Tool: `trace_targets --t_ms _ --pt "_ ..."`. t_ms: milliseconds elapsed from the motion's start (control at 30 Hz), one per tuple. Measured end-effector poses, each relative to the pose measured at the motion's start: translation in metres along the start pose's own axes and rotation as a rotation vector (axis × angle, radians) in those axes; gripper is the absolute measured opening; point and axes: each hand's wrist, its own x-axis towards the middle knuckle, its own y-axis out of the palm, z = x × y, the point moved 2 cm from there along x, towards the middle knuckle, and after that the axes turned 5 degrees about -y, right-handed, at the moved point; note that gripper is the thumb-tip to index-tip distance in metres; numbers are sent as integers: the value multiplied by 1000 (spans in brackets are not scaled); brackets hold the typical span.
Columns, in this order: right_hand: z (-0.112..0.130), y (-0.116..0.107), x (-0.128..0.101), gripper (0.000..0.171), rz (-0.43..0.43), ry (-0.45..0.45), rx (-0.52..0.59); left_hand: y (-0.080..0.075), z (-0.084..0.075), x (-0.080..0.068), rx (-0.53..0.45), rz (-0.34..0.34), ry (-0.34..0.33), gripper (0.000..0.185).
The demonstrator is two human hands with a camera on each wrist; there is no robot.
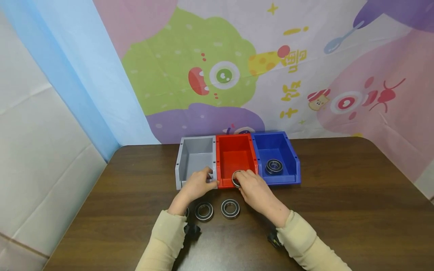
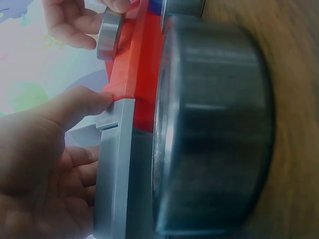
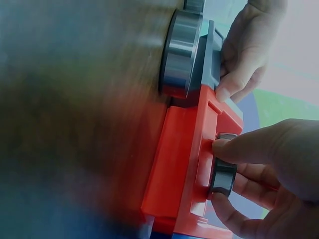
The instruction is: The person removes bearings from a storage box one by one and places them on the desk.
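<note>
Three bins stand side by side: grey, red and blue. My right hand pinches a black-and-steel bearing ring just over the red bin's front lip; the right wrist view shows thumb and fingers round that ring above the red wall. My left hand grips the grey bin's front wall near its joint with the red bin, thumb on the rim. One bearing lies inside the blue bin.
Two bearings lie flat on the brown table in front of the bins, a third half hidden under my left wrist. A cartoon-printed cloth hangs right behind the bins.
</note>
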Motion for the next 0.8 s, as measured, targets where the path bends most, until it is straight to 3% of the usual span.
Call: trace_targets --t_ms 367,800 --pt "1 -7 -7 34 -18 -16 30 1 1 0 3 -5 4 37" --pt "8 -20 -18 22 76 -38 3 1 0 0 9 2 1 39"
